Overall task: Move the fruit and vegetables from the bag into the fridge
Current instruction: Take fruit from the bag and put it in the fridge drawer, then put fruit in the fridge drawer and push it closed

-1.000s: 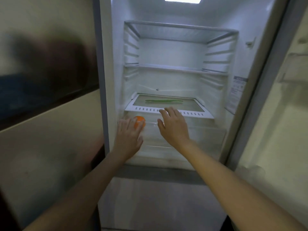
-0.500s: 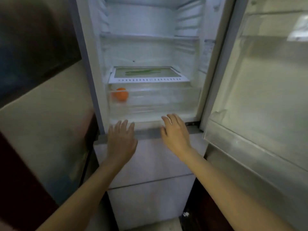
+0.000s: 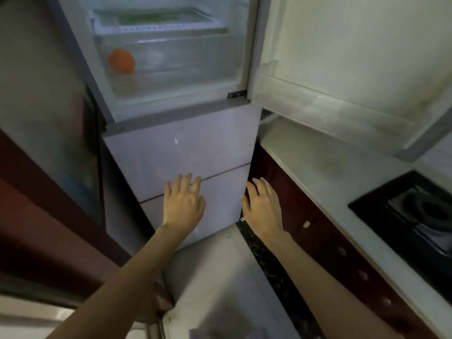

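The fridge (image 3: 186, 148) stands with its upper door open. An orange fruit (image 3: 121, 61) lies at the left of the clear crisper drawer (image 3: 186, 62). On the shelf above the drawer lies a long green vegetable (image 3: 149, 18). My left hand (image 3: 183, 204) hangs open and empty in front of the lower white drawer fronts. My right hand (image 3: 263, 206) is open and empty too, just right of the fridge's corner. No bag is in view.
The open fridge door (image 3: 342, 69) with its clear door bin (image 3: 325, 111) juts out at the right over a pale counter (image 3: 318, 167). A black gas hob (image 3: 415, 211) sits on the counter. Dark red cabinets (image 3: 318, 231) run below. A dark panel stands at the left.
Both hands have pulled back from the crisper drawer and dropped low, empty. The orange fruit stays in the drawer. My view has tilted down and to the right.
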Motion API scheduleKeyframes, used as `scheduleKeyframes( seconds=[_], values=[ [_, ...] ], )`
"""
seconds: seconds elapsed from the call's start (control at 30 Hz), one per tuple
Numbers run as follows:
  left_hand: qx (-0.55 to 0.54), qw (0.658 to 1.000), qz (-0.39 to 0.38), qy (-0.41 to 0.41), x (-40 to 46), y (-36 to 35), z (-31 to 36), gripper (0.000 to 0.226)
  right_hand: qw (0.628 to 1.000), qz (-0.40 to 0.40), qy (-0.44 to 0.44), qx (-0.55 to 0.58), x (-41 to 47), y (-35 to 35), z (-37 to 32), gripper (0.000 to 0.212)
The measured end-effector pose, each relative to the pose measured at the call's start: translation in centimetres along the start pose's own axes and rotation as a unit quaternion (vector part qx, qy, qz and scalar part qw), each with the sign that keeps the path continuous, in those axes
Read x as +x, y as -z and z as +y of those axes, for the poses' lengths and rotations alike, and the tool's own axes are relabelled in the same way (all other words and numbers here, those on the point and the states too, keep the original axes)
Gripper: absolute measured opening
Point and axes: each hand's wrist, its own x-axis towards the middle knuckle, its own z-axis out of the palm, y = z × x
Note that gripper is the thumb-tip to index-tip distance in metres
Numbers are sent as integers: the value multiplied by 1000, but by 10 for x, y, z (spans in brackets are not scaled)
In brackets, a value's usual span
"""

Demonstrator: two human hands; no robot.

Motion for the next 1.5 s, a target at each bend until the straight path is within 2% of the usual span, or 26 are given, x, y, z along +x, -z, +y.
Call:
scheduleKeyframes(
  seconds=[0.33,0.53,0.7,0.83,1.13,1.37,1.5],
  values=[
    [-56,981,-80,-168,-83,-37,150,48,975,57,-214,-28,-177,32,106,39],
    [-65,943,-97,-312,-162,-39,269,45,936,33,-345,-59,-325,67,162,44],
    [-76,906,-124,-398,-235,-43,365,46,895,36,-438,-83,-446,101,196,45],
    [-77,865,-145,-475,-290,-42,435,49,852,50,-514,-93,-522,129,212,44],
    [-117,753,-160,-627,-395,-16,592,49,733,149,-653,-120,-653,187,250,40],
    [-166,665,-154,-711,-452,-1,734,46,654,160,-720,-168,-730,243,318,44],
    [-188,607,-159,-756,-484,13,819,47,599,220,-741,-211,-768,282,354,35]
  ],
)
